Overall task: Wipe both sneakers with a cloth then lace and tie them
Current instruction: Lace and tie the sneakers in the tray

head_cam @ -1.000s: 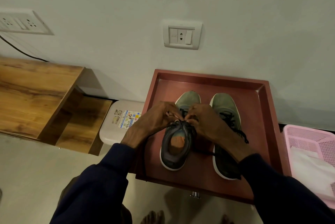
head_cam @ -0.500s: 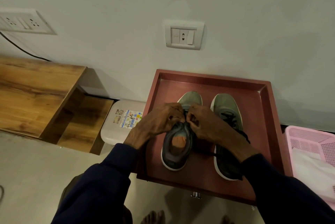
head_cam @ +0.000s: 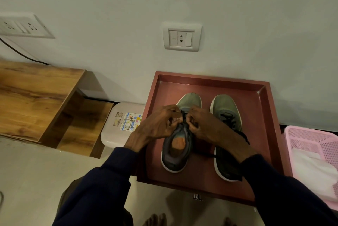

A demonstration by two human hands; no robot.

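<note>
Head view. Hands meet at centre frame over the left sneaker (head_cam: 180, 141), which stands on the red tray (head_cam: 263, 108) with its toe toward the wall. I read the left hand (head_cam: 159, 125) and right hand (head_cam: 203, 125) as each pinched shut on the lace (head_cam: 184, 116) at the tongue; the strands themselves are mostly hidden by the fingers. Against the two earlier frames, the hands have drawn closer together and slid slightly up the shoe, and the loose loops once visible above the collar are now gathered under the knuckles. I judge this as a knot being cinched, so this shoe is near finished. The right sneaker (head_cam: 225, 114) sits just beside it, right of centre, its laces threaded and trailing loose over its outer side, apparently untied. A white cloth (head_cam: 311, 167) lies in the pink basket (head_cam: 311, 134) at the right edge, so wiping looks done.
</note>
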